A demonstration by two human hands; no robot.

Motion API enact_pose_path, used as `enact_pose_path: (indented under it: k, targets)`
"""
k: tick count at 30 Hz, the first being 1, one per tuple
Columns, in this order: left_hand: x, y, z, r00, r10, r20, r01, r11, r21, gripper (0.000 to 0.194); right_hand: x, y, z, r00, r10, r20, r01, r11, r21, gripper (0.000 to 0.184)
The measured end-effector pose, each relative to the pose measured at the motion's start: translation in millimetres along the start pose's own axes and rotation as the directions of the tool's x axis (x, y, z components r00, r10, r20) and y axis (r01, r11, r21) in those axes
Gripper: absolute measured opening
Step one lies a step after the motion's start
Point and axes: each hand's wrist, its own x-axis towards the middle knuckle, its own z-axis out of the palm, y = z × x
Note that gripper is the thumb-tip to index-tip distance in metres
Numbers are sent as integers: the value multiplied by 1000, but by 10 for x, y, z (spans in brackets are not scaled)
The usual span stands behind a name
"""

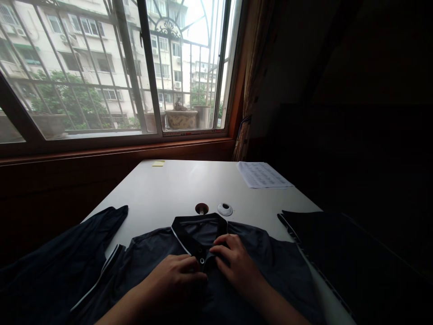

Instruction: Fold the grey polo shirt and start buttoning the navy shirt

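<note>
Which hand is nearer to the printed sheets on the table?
Right. The right hand is on the shirt, short of the printed sheets and left of them; the left hand, also on the shirt, is farther left.

the dark grey short-sleeved polo shirt [219, 298] at near centre is matt, softly creased cloth, as is the rumpled navy garment [67, 248] at near left. the white flat-topped table [182, 183] is smooth with a faint sheen, while the printed white sheets [264, 175] at far right are matt paper. the reddish-brown window sill [189, 146] looks like lightly glossy wood.
</note>
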Motion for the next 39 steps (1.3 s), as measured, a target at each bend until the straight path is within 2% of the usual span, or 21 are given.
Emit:
enact_pose_path:
  k: [23,39]
  targets:
    - [70,29,-46,1000,6,-12,-7,1000,-29,26,15,-9,-10,997,49,52,-49,999,7,26]
    - [13,-48,66,999,5,-41,-7,999,-49,26,26,-44,-34,997,61,56,-61,998,1,29]
